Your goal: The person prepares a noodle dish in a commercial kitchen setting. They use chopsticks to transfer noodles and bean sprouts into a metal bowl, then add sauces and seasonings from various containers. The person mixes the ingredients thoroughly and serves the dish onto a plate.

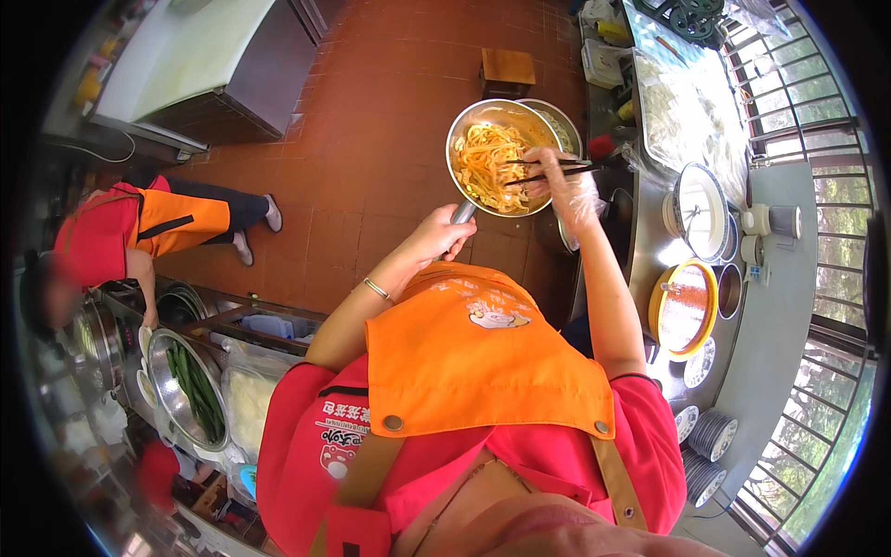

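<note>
My left hand (440,237) grips the grey handle of a round metal pan (456,125), which is held up in front of my orange apron. Yellow-orange noodles (491,163) mixed with small pieces of food lie in it. A clear plastic glove covers my right hand (567,195), which holds a pair of black chopsticks (518,181) over the pan's right side, their tips among the noodles. Partly hidden behind the pan is a second metal bowl (572,125) with pale food in it.
A steel counter (651,237) runs along my right, bearing a yellow-rimmed basin (653,306), a white bowl (703,223) and stacked plates (717,432). A wooden stool (508,66) stands ahead. At left, another person (104,237) works near a metal bowl of green vegetables (156,355).
</note>
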A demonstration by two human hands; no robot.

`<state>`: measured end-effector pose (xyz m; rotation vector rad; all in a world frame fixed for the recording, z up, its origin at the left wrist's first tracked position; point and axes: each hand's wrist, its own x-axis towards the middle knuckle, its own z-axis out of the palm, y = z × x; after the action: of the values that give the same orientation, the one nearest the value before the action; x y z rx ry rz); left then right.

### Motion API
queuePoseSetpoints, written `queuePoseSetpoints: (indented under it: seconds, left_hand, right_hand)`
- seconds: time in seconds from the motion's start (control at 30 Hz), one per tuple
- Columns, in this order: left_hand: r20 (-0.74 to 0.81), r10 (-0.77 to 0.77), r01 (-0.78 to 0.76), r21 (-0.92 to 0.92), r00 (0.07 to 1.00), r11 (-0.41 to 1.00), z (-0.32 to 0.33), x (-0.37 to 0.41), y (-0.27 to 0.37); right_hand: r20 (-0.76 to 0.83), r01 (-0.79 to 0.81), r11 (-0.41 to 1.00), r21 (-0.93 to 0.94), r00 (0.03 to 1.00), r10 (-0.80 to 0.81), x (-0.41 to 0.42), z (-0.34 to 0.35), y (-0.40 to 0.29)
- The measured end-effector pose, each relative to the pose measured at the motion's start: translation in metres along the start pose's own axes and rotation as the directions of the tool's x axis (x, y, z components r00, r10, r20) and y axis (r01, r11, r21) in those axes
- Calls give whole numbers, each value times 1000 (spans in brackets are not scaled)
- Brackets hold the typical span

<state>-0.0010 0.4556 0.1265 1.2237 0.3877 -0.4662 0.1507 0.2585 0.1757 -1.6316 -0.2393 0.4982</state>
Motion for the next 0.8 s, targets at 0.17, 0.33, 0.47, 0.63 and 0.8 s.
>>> queuePoseSetpoints:
  seconds: [0.17, 0.33, 0.47, 0.63, 0.8]
  left_hand:
    - [91, -21, 20, 18, 996, 1000, 8, -1, 4]
    - [86, -16, 9, 80, 996, 997, 7, 0, 6]
    - [158, -46, 33, 86, 986, 996, 15, 3, 13]
    - [63, -48, 43, 76, 997, 996, 10, 9, 3]
    - [60, -8, 5, 52, 998, 999, 19, 8, 3]
  right_hand:
    - [-108, 115, 993, 1, 988, -114, 2, -8, 5]
    - [-148, 10, 999, -49, 989, -17, -7, -27, -11]
    - [-139, 124, 992, -17, 982, -125, -4, -16, 1]
    - [-84, 18, 1000, -7, 996, -19, -27, -27, -25]
    - [-476, 0, 999, 52, 879, 25, -17, -61, 22]
